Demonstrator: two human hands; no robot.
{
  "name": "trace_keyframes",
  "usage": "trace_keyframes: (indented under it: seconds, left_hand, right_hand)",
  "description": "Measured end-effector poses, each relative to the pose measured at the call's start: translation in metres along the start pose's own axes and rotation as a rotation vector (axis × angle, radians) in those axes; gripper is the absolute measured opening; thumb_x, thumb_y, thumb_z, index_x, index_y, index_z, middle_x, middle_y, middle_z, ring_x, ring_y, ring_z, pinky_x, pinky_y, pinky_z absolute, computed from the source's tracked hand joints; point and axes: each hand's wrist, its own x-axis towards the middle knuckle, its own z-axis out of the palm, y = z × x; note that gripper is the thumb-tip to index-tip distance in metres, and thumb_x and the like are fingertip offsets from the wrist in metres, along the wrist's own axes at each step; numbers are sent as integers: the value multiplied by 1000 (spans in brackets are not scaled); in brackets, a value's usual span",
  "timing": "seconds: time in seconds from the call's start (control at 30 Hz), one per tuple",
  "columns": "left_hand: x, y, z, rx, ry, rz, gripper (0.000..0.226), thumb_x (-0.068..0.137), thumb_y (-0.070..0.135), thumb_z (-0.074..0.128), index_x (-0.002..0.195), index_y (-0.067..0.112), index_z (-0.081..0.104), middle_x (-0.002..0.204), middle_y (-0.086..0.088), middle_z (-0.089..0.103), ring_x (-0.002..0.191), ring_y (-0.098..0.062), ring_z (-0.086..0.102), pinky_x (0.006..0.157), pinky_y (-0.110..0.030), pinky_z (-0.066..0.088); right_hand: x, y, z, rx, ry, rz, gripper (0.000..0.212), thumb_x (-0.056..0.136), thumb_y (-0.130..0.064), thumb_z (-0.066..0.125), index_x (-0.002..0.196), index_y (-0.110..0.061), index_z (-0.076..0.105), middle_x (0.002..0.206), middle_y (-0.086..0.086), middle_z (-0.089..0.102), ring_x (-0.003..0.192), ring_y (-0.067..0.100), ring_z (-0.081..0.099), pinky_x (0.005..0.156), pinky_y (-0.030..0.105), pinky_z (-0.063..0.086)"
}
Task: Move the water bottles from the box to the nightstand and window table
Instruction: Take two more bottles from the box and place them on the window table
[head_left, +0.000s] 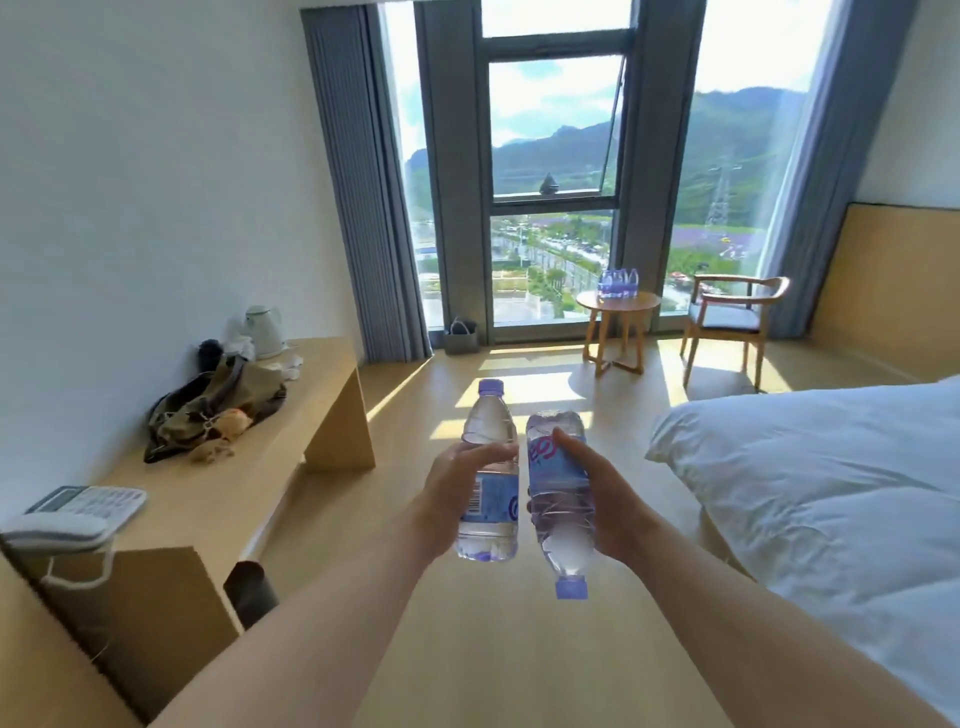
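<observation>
Two water bottles carried mid-room, side by side, almost touching. Left bottle (488, 478) upright, cap up, left hand (452, 499) wrapped round its label. Right bottle (558, 499) inverted, cap down toward 6 o'clock, right hand (608, 504) curled round its mid-body, thumb across the label. Both hands clenched on bottles, neither free.

Ahead at approx. 1 o'clock: small round counter (618, 302) by the window, already carrying a cluster of bottles (617, 283) at its back edge. Wooden chair (727, 322) just to its right. Bed (810, 467) at 3 o'clock. Long wall counter (218, 467) at 9 o'clock w/ bag (208, 410), kettle (265, 325), phone (78, 514). Box and nightstand not in view.

Step in hand, by my read: walking this pair to the window counter. To do it well: flip the right bottle cap-up before setting down, or it'll topple. Approach via the floor gap between bed and wall counter. Set each on bare top in front of or beside the cluster, w/o knocking it; base flat, then let go. One at a time is safer.
</observation>
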Motion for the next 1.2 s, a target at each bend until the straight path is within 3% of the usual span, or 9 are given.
trace_keyframes:
  seconds: [0.17,0.3,0.5,0.63,0.73,0.93,1.2]
  left_hand:
    - [89,0,45,44,-123,-13,64,70,45,78,121,7,65,107,-20,76,99,-44,73,93,-53,58]
    - [183,1,63,62,-170,-32,46,83,40,79,118,16,64,102,-13,78,90,-34,77,85,-44,63]
    - [331,24,76,70,-210,-57,46,84,41,78,120,17,62,107,-13,77,95,-35,76,97,-55,58]
    - [408,44,82,116,-270,-52,59,66,56,76,114,24,63,106,-7,77,96,-30,76,97,-53,58]
    - [460,50,84,130,-287,-50,60,62,61,73,111,28,62,106,-3,77,97,-28,75,98,-52,58]
    - [570,49,95,136,-277,-71,58,60,61,75,107,28,62,104,-3,76,95,-26,75,97,-49,58]
    - [754,63,137,222,-261,-27,35,81,48,79,102,30,58,108,-4,73,100,-26,71,100,-45,56]
  right_hand:
    - [39,-24,-70,6,114,-55,55,77,-65,77,93,-13,83,89,16,71,74,28,69,68,37,58]
    - [95,-52,-117,2,187,-100,60,67,-66,84,94,-13,83,90,17,70,74,29,69,67,37,59]
    - [196,-114,-163,8,272,-145,63,63,-67,86,96,-13,83,91,16,73,73,27,72,64,35,61]
    - [252,-150,-186,12,297,-165,59,64,-68,83,92,-17,84,90,14,73,73,25,72,66,35,61]
    - [291,-170,-208,38,344,-157,57,76,-64,75,101,-13,79,91,14,73,73,25,72,65,34,61]
    - [378,-203,-262,-23,395,-108,65,80,-64,63,118,-11,67,94,13,73,77,24,72,70,33,61]
    - [517,-284,-366,-121,457,-110,75,80,-69,66,127,-10,66,103,15,71,87,27,69,74,34,60]
